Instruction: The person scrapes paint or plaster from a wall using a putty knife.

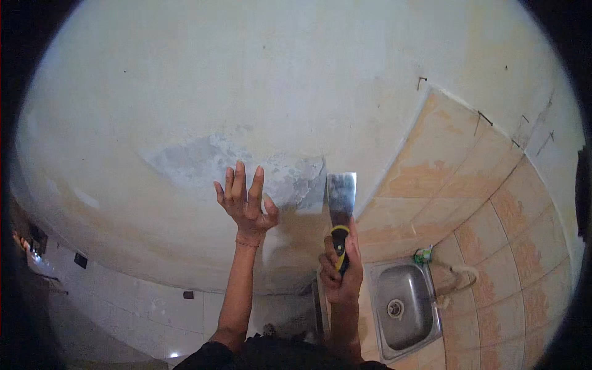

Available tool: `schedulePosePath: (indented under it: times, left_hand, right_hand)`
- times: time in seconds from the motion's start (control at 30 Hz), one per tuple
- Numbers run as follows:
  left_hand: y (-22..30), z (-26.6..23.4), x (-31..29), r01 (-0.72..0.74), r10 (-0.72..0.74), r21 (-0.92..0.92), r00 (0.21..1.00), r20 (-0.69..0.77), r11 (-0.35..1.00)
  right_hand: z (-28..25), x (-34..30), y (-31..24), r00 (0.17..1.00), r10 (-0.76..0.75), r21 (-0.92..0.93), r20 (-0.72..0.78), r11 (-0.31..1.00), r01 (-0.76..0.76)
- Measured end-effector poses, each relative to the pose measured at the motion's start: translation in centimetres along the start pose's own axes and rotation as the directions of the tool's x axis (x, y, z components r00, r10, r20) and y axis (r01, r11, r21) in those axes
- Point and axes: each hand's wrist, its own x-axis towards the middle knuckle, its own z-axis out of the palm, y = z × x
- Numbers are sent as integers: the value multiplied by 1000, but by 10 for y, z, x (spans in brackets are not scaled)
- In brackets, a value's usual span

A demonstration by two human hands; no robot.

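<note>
My right hand [341, 266] grips the black and yellow handle of a wide metal putty knife [340, 197]. Its flat blade is raised against the pale plastered wall [259, 80], beside a grey scraped patch [216, 163]. My left hand [245, 200] is lifted with its fingers spread, palm toward the wall just below that grey patch, holding nothing. A thin band sits on my left wrist.
A steel sink [402, 305] with a round drain sits at the lower right, set against beige wall tiles [475, 216]. A small green object [423, 254] rests at the sink's back corner. White tiles [123, 296] run along the lower left. Several nails stick out near the tile edge.
</note>
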Motion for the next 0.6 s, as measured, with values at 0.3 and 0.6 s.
schedulePosePath:
  times: [0.3,0.6]
  left_hand:
    - [-5,1,-4,11,-11,11,999,42,1000]
    - [-9,5,0,-31,31,4,999,42,999]
  right_hand:
    - [4,1,0,995,-5,-118,-100,993,-7]
    - [-1,10,-8,1000,-3,0,19,1000,3]
